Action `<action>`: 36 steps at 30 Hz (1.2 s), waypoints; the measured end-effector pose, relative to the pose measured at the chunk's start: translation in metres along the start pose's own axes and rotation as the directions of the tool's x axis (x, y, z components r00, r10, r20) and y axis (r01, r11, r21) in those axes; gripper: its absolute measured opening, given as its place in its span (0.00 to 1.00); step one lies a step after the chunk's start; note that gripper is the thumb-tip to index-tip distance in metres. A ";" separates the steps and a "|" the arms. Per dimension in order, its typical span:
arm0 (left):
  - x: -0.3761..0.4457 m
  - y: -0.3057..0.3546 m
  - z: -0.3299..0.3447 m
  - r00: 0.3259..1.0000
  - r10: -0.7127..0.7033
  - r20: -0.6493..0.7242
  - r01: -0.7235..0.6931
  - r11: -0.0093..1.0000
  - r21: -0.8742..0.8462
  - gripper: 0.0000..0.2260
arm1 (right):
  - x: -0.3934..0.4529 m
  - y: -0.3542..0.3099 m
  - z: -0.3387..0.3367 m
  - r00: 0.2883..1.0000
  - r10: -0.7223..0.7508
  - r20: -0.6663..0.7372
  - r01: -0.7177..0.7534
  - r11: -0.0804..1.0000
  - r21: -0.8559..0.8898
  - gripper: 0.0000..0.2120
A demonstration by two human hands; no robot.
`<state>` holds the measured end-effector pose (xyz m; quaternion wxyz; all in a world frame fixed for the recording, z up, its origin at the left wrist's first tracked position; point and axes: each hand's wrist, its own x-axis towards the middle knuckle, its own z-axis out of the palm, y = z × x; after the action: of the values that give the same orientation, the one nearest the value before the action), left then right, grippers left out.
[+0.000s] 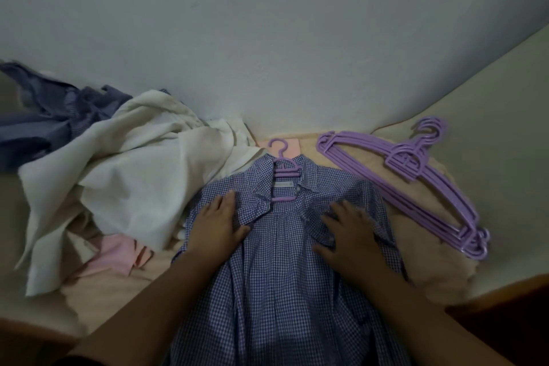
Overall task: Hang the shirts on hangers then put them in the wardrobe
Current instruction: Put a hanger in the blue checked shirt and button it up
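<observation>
I noted the checked shirt (276, 246) lying flat on the bed (490, 104), a purple hanger (282, 178) already seated inside its collar with the hook clear at the top. The left hand (215, 224) and right hand (346, 232) both lay spread, palms down on the shirt's shoulders — pinching nothing. I judged one shirt hung but not yet in the wardrobe, which was out of view. Remaining: the pile of clothes (118, 175) at left and the spare hangers (416, 178) at right — unused.

A blue gingham shirt (282, 261) lies flat on the bed, a purple hanger (282, 175) inside its collar (hook protruding); spare hangers (416, 181) stacked right.
</observation>
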<state>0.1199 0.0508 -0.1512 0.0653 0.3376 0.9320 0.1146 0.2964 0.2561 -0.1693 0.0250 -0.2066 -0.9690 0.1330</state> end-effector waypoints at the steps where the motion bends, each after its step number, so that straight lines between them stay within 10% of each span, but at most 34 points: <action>1: -0.005 -0.001 0.002 1.000 -0.010 0.007 0.010 1.000 0.011 0.34 | -0.003 -0.001 0.005 0.999 -0.020 0.043 0.022 0.999 -0.047 0.30; 6: -0.021 0.010 0.010 0.997 0.040 -0.070 -0.043 0.998 -0.050 0.25 | -0.008 -0.005 0.012 0.991 -0.062 -0.118 0.047 0.991 -0.124 0.02; 10: -0.031 0.036 0.011 0.986 0.039 -0.164 -0.075 0.973 -0.219 0.26 | -0.005 -0.020 0.003 0.945 -0.024 -0.326 0.100 0.971 0.218 0.07; 12: -0.031 0.044 0.021 0.997 -0.040 -0.068 0.021 0.965 -0.261 0.27 | -0.004 -0.025 -0.003 0.986 0.011 -0.169 0.053 0.927 0.371 0.08; 16: -0.027 0.044 0.036 0.990 -0.143 -0.004 0.130 0.911 -0.392 0.32 | -0.002 -0.024 0.005 0.993 0.011 0.113 -0.051 0.933 0.356 0.12; 25: 0.030 0.059 0.030 0.977 -0.169 -0.133 0.065 0.821 -0.567 0.39 | 0.057 -0.023 0.006 0.932 0.120 -0.342 -0.008 0.950 0.312 0.10; 33: 0.082 0.054 0.024 0.872 -0.488 0.029 0.171 0.251 -0.953 0.29 | 0.099 -0.018 0.014 0.984 0.109 -0.144 -0.054 0.939 0.339 0.21; 36: 0.076 0.050 0.031 0.885 -0.464 -0.037 0.183 0.422 -0.888 0.23 | 0.096 -0.020 0.026 0.988 0.102 -0.118 -0.056 0.937 0.344 0.23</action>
<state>0.0985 0.1424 -0.1720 0.1157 0.0506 0.7922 0.5971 0.1981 0.2712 -0.1897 0.1202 -0.2466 -0.9185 0.2847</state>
